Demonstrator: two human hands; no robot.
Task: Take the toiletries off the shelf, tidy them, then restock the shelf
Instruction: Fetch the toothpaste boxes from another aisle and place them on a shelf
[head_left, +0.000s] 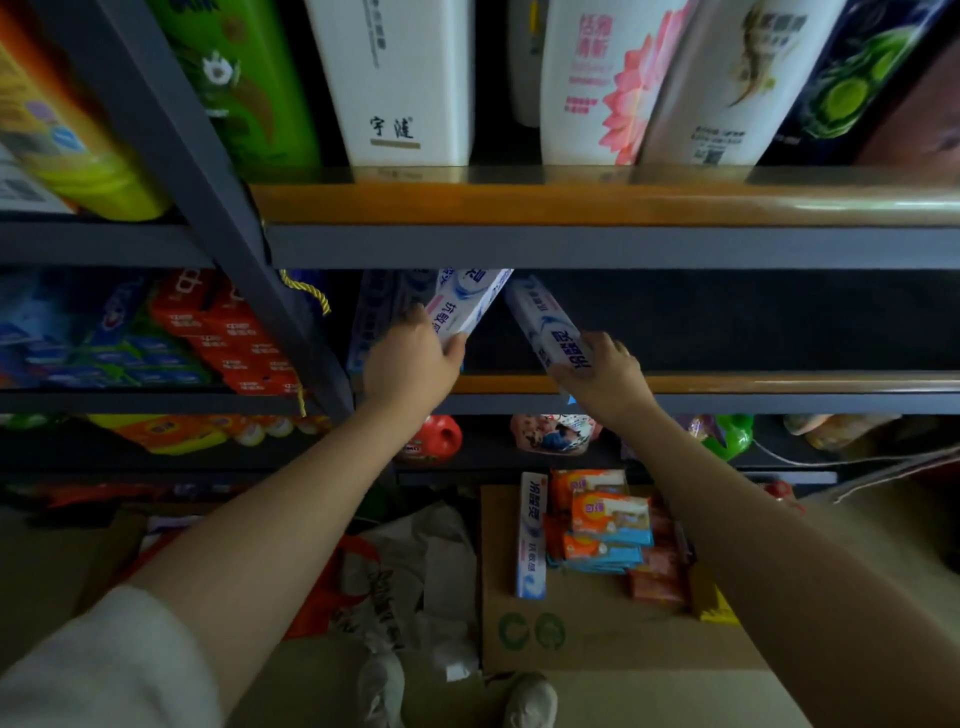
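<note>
My left hand (410, 358) grips a white and blue toothpaste box (470, 301) that tilts out of the middle shelf (727, 384). My right hand (602, 376) grips a second toothpaste box (550, 327) of the same kind, slanted the other way at the shelf's front edge. More such boxes (376, 312) stand in the dark at the shelf's left end. Behind both hands the shelf is dark. On the floor below, a flat cardboard sheet (597, 629) carries one more toothpaste box (531, 535) and a pile of orange and blue packets (610, 519).
Tall shampoo bottles (405, 78) line the upper shelf (571, 202). A slanted grey upright (218, 208) divides off the left bay, which holds red and blue boxes (228, 332). Detergent jugs (434, 439) sit on the lower shelf. Plastic bags (410, 577) lie on the floor by my shoes (530, 701).
</note>
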